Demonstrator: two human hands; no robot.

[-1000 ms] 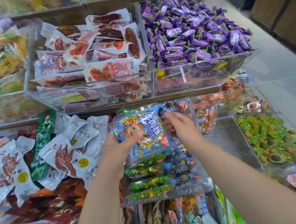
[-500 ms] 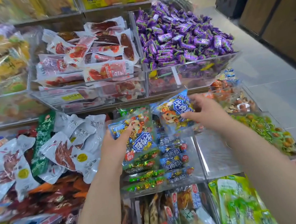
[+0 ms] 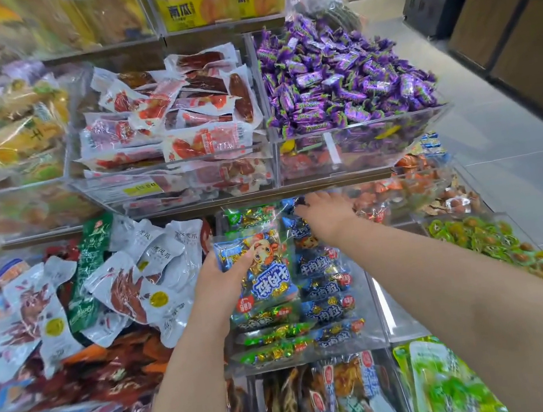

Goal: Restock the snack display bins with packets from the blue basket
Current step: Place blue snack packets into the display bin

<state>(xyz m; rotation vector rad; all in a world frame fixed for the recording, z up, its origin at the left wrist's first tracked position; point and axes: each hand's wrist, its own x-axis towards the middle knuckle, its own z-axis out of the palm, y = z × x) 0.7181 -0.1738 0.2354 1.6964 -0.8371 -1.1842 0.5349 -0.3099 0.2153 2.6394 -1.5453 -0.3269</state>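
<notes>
My left hand [image 3: 224, 277] grips a blue beef-cube packet [image 3: 265, 275] by its top corner, above the clear bin [image 3: 379, 326] in the lower row. That bin holds rows of green packets [image 3: 273, 335] and blue packets [image 3: 329, 312]. My right hand [image 3: 328, 214] reaches to the back of the same bin, palm down. Its fingers lie straight on another blue packet [image 3: 301, 236] that rests there. The blue basket is not in view.
Above the bin, an upper shelf carries a bin of red sausage packets [image 3: 177, 128] and a bin of purple candies [image 3: 342, 75]. White chicken-feet packets [image 3: 141, 275] lie to the left and green-wrapped snacks [image 3: 488, 239] to the right. The aisle floor [image 3: 511, 146] runs along the right.
My right hand carried its blue packet from mid-air to the back of the bin and laid it down. My left hand kept its packet and lowered it slightly.
</notes>
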